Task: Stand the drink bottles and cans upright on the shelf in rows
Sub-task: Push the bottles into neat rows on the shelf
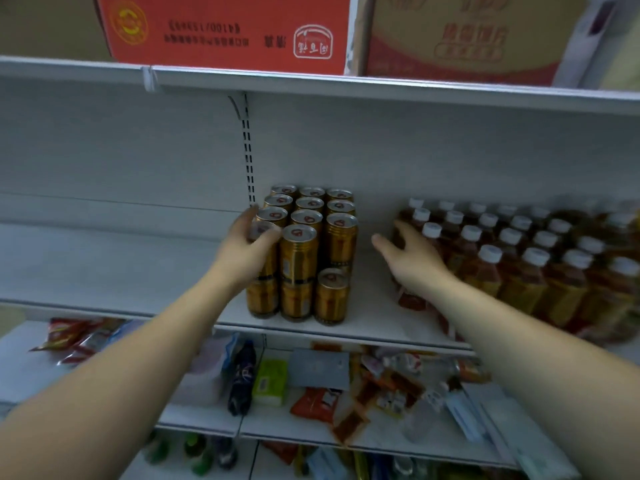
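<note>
Several gold cans [337, 240] stand upright in rows on the white shelf [104, 271], stacked two high except at the front right, where a single can [331, 296] stands. My left hand [247, 245] grips the top front-left can [265, 233] of the stack. To the right, several brown tea bottles [533, 271] with white caps stand in rows. My right hand [412, 258] reaches toward the leftmost bottles with fingers spread and touches the front-left bottle [401, 237]. Part of that bottle is hidden behind the hand.
Above, a red carton [225, 29] and a brown carton [467, 36] sit on the upper shelf. The shelf below holds snack packets [346, 396], a green pack [270, 382] and a dark folded umbrella [242, 379]. Bare shelf extends left of the cans.
</note>
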